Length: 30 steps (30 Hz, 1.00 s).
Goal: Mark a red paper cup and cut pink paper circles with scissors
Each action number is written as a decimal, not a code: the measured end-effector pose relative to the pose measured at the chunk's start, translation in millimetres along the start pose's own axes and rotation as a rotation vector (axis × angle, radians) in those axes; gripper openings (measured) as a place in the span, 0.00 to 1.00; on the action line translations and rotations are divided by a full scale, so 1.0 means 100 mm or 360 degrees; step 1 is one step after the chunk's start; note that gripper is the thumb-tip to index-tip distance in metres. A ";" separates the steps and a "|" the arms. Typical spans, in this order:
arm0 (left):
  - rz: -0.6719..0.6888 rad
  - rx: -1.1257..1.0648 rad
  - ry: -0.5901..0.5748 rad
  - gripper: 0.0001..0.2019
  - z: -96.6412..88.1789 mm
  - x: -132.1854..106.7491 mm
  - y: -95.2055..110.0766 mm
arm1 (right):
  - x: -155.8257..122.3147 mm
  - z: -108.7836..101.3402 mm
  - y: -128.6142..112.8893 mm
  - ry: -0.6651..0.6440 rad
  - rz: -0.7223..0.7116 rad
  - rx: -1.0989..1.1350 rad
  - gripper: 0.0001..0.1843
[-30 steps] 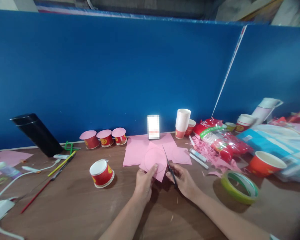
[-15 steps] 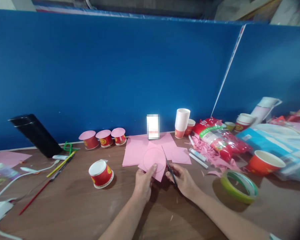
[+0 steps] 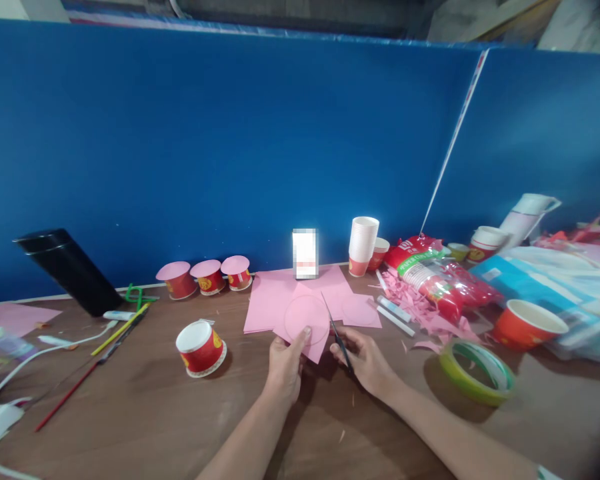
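My left hand [image 3: 286, 370] pinches the lower corner of a piece of pink paper [image 3: 305, 319], thumb on top. A drawn circle shows on that paper. In my right hand [image 3: 364, 359] is a pair of dark scissors [image 3: 341, 343], its blades pointing up and left along the paper's right edge. Whether the blades touch the paper I cannot tell. Behind it lie larger pink sheets [image 3: 265, 303], and a smaller pink piece with a faint circle [image 3: 363, 311] rests to the right. An upside-down red paper cup [image 3: 203, 348] stands left of my hands.
Three red cups topped with pink discs [image 3: 209, 277] line the back left, near a black bottle [image 3: 70, 270]. Stacked white cups [image 3: 363, 245], pink scraps [image 3: 403, 293], a red bag of cups [image 3: 440, 273], an orange cup [image 3: 527, 325] and green tape [image 3: 475, 373] occupy the right.
The pink paper has shifted very slightly left and tilted a little in my left hand. The scissors stay close to its right edge. Otherwise the view has drifted only slightly.
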State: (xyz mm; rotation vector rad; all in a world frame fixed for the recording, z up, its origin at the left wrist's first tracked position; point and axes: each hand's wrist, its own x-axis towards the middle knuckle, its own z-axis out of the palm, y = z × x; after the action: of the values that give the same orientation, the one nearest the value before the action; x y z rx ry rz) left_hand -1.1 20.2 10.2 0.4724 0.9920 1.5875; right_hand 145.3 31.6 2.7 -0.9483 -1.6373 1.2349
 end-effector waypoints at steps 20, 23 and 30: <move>0.0086 0.0132 -0.0169 0.22 -0.05 0.03 0.00 | 0.02 -0.02 0.04 -0.0030 -0.0014 0.0138 0.24; 0.0068 0.0109 -0.0141 0.22 -0.04 0.02 0.01 | 0.02 -0.02 0.03 -0.0029 -0.0018 0.0160 0.24; 0.0063 0.0104 -0.0130 0.22 -0.03 0.02 0.01 | 0.02 -0.04 0.01 -0.0064 -0.0010 0.0184 0.22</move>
State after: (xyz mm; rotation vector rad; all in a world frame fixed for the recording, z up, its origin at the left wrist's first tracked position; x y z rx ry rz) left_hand -4.7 21.2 8.5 0.6003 0.9797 1.5620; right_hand 148.2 35.1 2.9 -0.8513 -1.5806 1.3369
